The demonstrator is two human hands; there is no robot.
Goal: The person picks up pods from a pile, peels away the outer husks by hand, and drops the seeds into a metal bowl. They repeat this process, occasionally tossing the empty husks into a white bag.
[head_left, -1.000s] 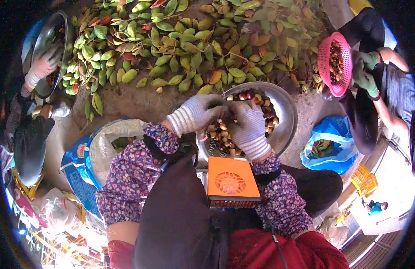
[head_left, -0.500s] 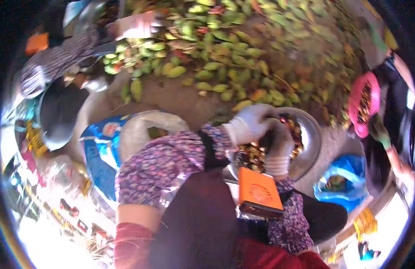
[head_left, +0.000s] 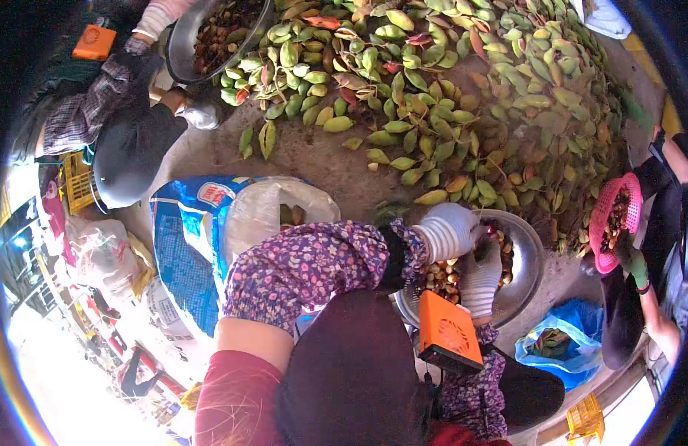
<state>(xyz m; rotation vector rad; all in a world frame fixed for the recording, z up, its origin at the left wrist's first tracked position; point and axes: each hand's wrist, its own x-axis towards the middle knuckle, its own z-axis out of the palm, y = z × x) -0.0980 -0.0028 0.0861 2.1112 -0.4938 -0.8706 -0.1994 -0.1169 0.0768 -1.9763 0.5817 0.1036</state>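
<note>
My left hand (head_left: 449,232), in a white ribbed glove, is over a metal basin (head_left: 524,260), its fingers closed near the fingertips of my right hand. My right hand (head_left: 481,281), in a glove with a dirty grey finger part, is curled above the same basin. What the fingers hold is too small and covered to make out; a small dark red bit shows beside them. Brown and yellowish nut-like seeds (head_left: 440,282) lie in the basin under both hands. An orange fan box (head_left: 449,331) is in front of my body, near my right wrist.
A heap of green and yellow pods (head_left: 433,111) covers the ground ahead. A blue-white sack (head_left: 184,253) stands left, a blue plastic bag (head_left: 582,334) right. One co-worker sits by a metal basin (head_left: 182,56) at upper left; another handles a pink basket (head_left: 635,197) at right.
The view has shifted, so most things sit further right or lower, and the upper-left basin now shows. My hands stay close together over my basin.
</note>
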